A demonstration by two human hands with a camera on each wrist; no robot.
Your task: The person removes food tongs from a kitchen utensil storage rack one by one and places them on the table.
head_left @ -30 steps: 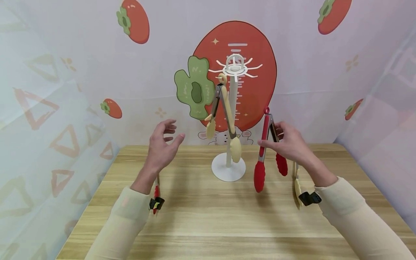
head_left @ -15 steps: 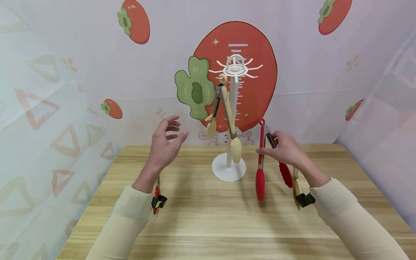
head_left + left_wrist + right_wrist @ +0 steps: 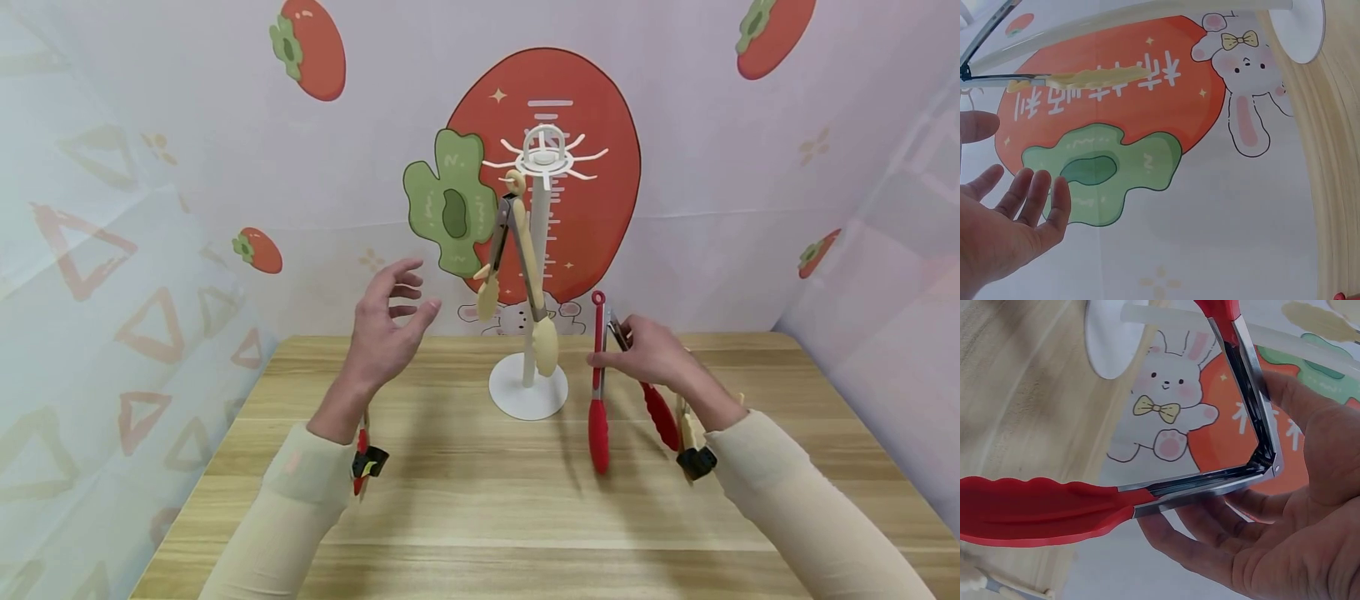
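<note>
Thumb on one arm and fingers on the other, my right hand [image 3: 654, 354] grips a pair of red tongs [image 3: 598, 437] right of the white stand. The tongs are spread, heads down; whether the tips touch the table cannot be told. In the right wrist view, the metal arms of the red tongs [image 3: 1047, 509] meet at the hinge beside the palm. My left hand [image 3: 390, 329] hovers left of the stand, fingers loosely bent, holding nothing. Cream tongs [image 3: 545, 346] hang by their ring from a left hook of the white stand [image 3: 528, 404], spread apart.
Another red-headed utensil [image 3: 363, 437] lies on the wooden table [image 3: 480, 517] under the left wrist, partly hidden. Cream tongs [image 3: 692, 429] lie behind the right wrist. Several white hooks [image 3: 592, 156] radiate from the stand's top. A printed cloth [image 3: 360, 167] backs the table.
My right hand has moved down and slightly left, lowering the red tongs and spreading their arms a little more. The left hand has drifted slightly up and right. The hanging cream tongs stay put.
</note>
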